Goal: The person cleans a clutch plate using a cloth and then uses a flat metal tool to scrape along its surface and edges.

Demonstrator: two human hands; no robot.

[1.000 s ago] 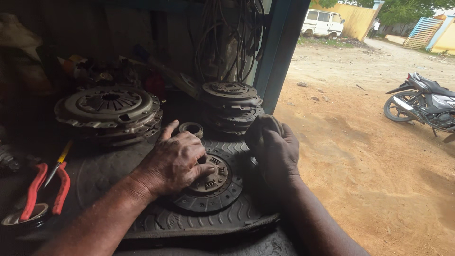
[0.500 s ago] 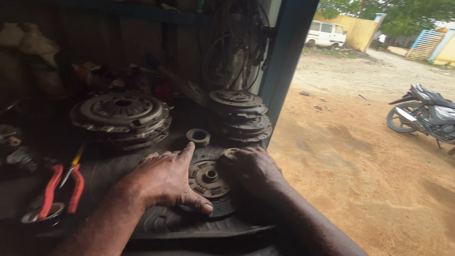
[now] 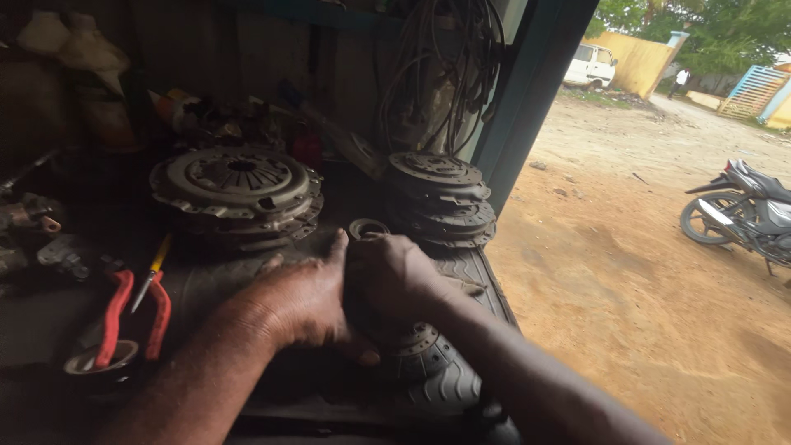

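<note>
Our left hand (image 3: 301, 301) and right hand (image 3: 394, 276) are pressed together over the clutch disc (image 3: 416, 350), which lies flat on the grooved rubber mat (image 3: 449, 387) directly beneath our palms; only its toothed near edge shows below the right wrist. Both hands bear down on the disc, fingers curled over its top, though we cannot tell whether they grip the hub or merely press on it, since the knuckles hide the centre

Just beyond our fingertips sits a small metal ring (image 3: 367, 227). Farther out past the left hand is a stack of pressure plates (image 3: 239, 194), and past the right hand a stack of worn discs (image 3: 441, 202). Well off to the left of our left forearm lie red-handled pliers (image 3: 132, 317) and a yellow-handled screwdriver (image 3: 153, 270)

To handle this well, we judge that the disc should stay flat against the mat so it cannot rock, with pressure even from both palms. We should keep fingertips clear of the toothed rim, and keep our wrists low so any turning force goes straight through the hub rather than tilting the disc
</note>
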